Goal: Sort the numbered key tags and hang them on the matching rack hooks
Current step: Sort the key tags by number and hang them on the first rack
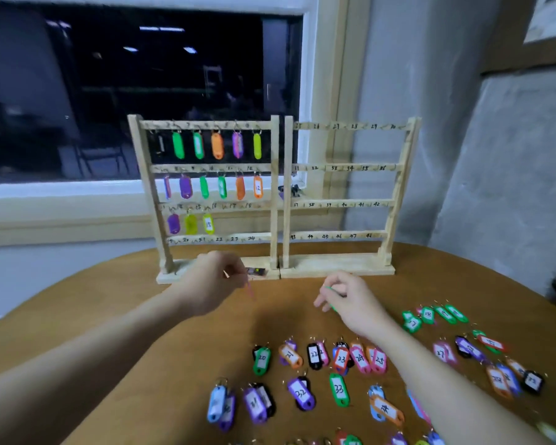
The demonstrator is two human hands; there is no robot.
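Left hand: left hand (217, 279) fingers curled, pinching what looks like a thin pink tag (250, 290), held above the table (109, 332) just in front of the left rack's base.
Right hand: right hand (344, 298) fingers curled round a green tag (331, 305), mostly hidden; its number cannot be read.
Tag location: loose key tags (318, 359) lie in rows on the near and right parts of the table; legible ones include 20 to 25 and 33.
Left rack: left rack (206, 194) stands at the table's far edge; the top two rails are full, the third holds three tags up to 15, the bottom rail is bare.
Right rack: right rack (344, 194) touches the left one; rails numbered 25 to 48, all hooks bare.
Handling: tags appear light, rigid and smooth, likely to slip or swing; judged best pinched flat on the body, leaving the ring free for the hook.
Materials: tags are oblong coloured plastic with white paper inserts and small metal rings; racks are pale unfinished wood with handwritten numbers; the table is brown with a rounded edge.
Next step: probably hook 16 onward, third rail.
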